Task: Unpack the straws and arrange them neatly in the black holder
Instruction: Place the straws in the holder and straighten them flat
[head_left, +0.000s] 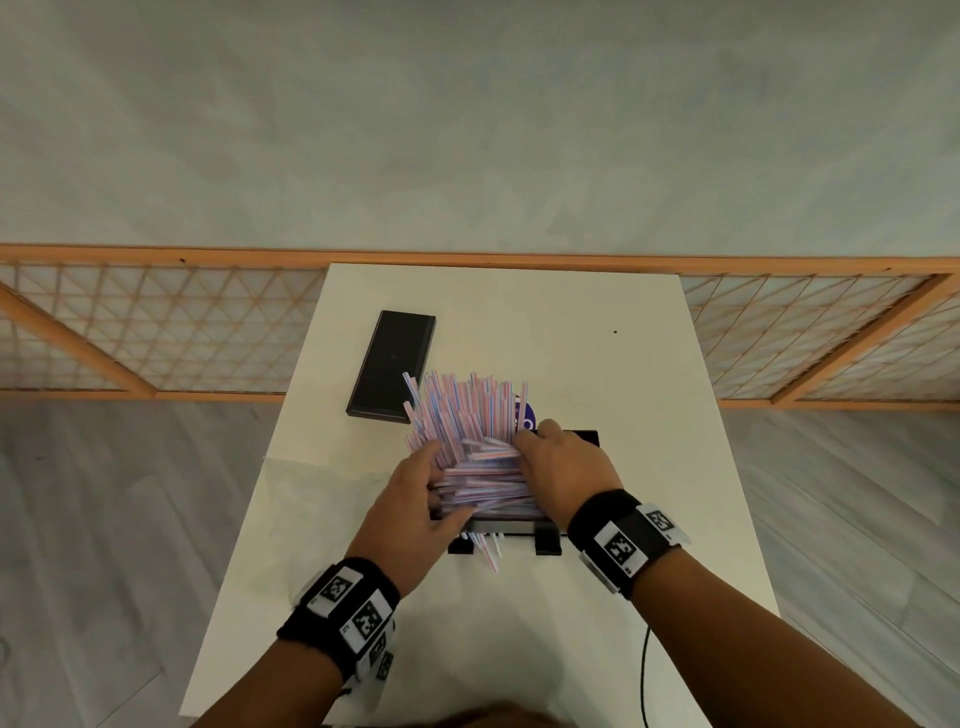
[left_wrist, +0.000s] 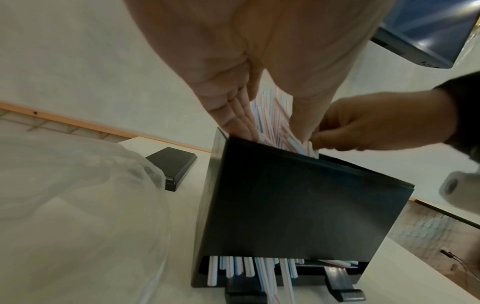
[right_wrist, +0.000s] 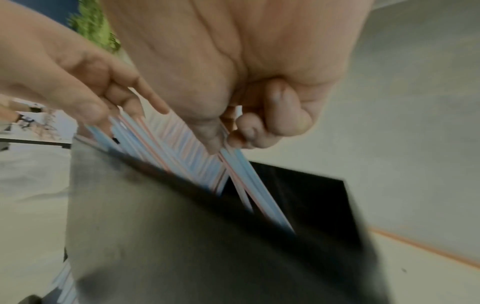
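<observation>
A thick bunch of red-, white- and blue-striped straws (head_left: 467, 415) sticks up and fans out of the open top of the black holder (head_left: 584, 438) at the table's middle. My left hand (head_left: 436, 483) holds the bunch from the left, fingers (left_wrist: 233, 115) on one side and thumb on the other. My right hand (head_left: 530, 447) grips it from the right, its curled fingers (right_wrist: 259, 127) pinching a few straws (right_wrist: 233, 174) over the holder's rim (right_wrist: 298, 185). Several straws (left_wrist: 246, 269) poke out of the slot at the holder's base (left_wrist: 298, 205).
The holder's black lid (head_left: 392, 364) lies flat at the back left of the white table (head_left: 675, 571). A clear plastic bag (left_wrist: 78, 185) lies left of the holder. A purple label (head_left: 525, 415) shows behind the straws. A black cable (head_left: 644, 675) hangs at the front right.
</observation>
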